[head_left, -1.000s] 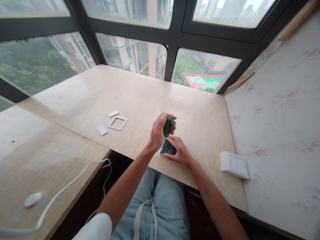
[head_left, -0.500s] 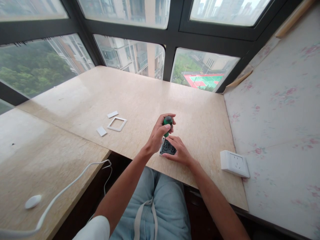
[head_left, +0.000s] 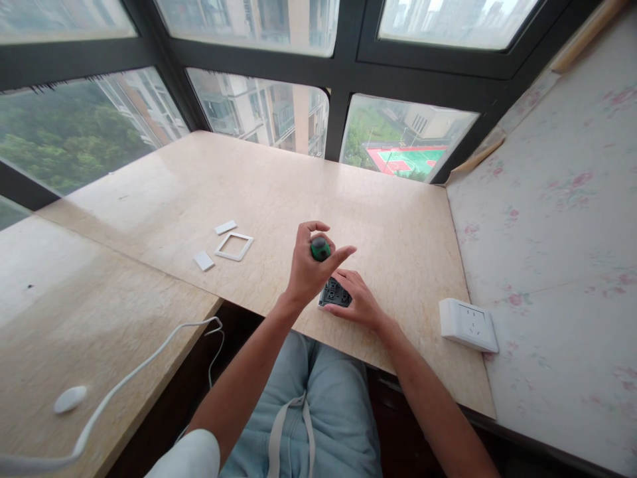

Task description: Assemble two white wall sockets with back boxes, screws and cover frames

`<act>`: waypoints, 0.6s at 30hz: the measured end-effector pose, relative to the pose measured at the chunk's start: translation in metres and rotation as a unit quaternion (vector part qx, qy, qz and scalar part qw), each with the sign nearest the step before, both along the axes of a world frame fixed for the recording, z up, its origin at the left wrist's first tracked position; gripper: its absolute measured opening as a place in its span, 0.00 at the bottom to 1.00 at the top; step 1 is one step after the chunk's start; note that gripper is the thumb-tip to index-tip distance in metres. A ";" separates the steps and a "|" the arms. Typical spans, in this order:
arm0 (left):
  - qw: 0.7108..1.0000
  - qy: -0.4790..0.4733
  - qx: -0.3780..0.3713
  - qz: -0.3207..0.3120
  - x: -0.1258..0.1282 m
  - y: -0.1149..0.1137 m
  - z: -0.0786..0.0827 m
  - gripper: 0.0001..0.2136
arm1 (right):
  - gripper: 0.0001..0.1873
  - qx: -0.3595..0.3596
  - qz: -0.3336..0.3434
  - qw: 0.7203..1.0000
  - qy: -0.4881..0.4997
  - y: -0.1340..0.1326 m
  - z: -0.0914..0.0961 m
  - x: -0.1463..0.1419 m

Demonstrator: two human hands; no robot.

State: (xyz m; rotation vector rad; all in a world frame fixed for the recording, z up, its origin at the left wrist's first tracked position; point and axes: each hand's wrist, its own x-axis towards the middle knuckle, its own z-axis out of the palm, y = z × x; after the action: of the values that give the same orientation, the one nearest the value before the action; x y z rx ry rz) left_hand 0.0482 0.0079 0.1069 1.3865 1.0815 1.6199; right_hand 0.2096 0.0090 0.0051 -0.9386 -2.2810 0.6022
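Note:
My left hand [head_left: 309, 269] holds a screwdriver [head_left: 320, 249] with a green and black handle. Its thumb stretches out to the right and its fingers curl loosely behind the handle; the shaft is hidden from me. Just below, my right hand [head_left: 359, 300] grips a wall switch module [head_left: 334, 292] with a dark inner face and a white edge, thumb on the near side and fingers on the far side. The module rests on the stone-patterned counter, partly covered by the right hand.
Left on the counter [head_left: 279, 192] lie a white square frame [head_left: 233, 256] and two small white plates [head_left: 204, 260], [head_left: 225, 227]. A white wall socket [head_left: 468, 324] juts out at right. A white cable [head_left: 144, 364] and a white round disc [head_left: 70, 399] are at lower left.
My left hand has loosened around the screwdriver, its thumb swinging out to the right. The handle has shifted slightly left, and the shaft no longer shows. My right hand keeps its hold.

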 end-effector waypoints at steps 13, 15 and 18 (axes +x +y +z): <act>0.996 0.090 -0.001 -0.019 0.000 -0.008 0.001 0.12 | 0.34 0.004 0.000 1.000 -0.001 0.000 0.001 0.000; 0.998 0.059 -0.004 -0.027 -0.001 -0.006 0.002 0.13 | 0.35 0.003 -0.001 1.000 0.000 0.000 0.001 0.000; 0.998 -0.009 -0.022 -0.051 -0.002 -0.004 0.002 0.18 | 0.37 0.000 0.000 1.000 0.000 -0.001 0.001 0.000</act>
State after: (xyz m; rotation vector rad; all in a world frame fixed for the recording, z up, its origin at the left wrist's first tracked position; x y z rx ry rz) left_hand 0.0464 0.0041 0.1091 1.3735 1.0131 1.5235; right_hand 0.2098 0.0084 0.0064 -0.9386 -2.2804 0.6012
